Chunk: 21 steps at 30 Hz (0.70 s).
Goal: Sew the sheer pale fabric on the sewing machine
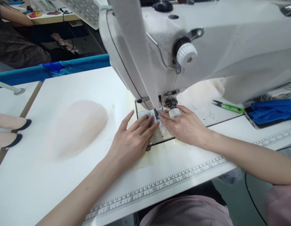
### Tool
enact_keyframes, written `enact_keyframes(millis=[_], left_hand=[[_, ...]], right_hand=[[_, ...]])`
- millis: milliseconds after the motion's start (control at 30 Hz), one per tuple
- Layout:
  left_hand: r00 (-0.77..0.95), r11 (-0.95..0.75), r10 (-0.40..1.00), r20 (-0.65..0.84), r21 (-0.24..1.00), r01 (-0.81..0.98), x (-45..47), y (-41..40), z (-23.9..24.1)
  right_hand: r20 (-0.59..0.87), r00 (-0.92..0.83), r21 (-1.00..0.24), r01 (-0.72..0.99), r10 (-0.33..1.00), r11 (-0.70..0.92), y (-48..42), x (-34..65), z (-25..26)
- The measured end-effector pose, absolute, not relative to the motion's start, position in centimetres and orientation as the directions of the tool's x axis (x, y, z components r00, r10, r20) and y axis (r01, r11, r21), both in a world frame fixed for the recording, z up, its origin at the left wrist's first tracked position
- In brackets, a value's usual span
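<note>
A white sewing machine (202, 47) stands over the table, its needle and presser foot (156, 114) between my two hands. A small piece of pale fabric (145, 113) lies under the foot, partly covered by fingers. My left hand (133, 135) rests flat left of the foot, fingers spread, fingertips on the fabric. On the other side, my right hand (185, 125) lies with its fingers stretched out, their tips at the fabric's right edge and partly behind a white knob (175, 113).
Green thread snips (227, 106) lie to the right, near a blue cloth (273, 110) on a dark flat tray or device. A printed ruler (159, 186) runs along the table's front edge. Two beige cylindrical things with black ends (11, 141) stick in from the left. Another person's arm (15, 15) shows at upper left.
</note>
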<state>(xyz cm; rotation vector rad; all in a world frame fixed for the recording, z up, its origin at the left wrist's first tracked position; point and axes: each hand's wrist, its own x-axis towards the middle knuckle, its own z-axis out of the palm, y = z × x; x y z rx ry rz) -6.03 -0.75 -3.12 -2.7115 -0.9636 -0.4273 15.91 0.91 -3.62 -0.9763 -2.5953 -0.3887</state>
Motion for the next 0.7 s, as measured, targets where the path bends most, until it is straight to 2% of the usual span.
enact_keyframes(millis=[200, 400, 700], left_hand=[[0.718, -0.747, 0.602, 0.35, -0.07, 0.661, -6.06, -0.69, -3.23], [0.727, -0.74, 0.586, 0.359, -0.129, 0.66, -6.0, -0.74, -3.24], [0.758, -0.766, 0.534, 0.375, -0.164, 0.621, -5.88, -1.45, -3.11]], right_hand=[[0.417, -0.7, 0.141, 0.68, 0.58, 0.719, 0.83, 16.04, -3.67], [0.479, -0.713, 0.134, 0.636, 0.512, 0.76, 0.77, 16.01, -3.66], [0.486, -0.734, 0.104, 0.587, 0.474, 0.803, 0.45, 16.37, -3.39]])
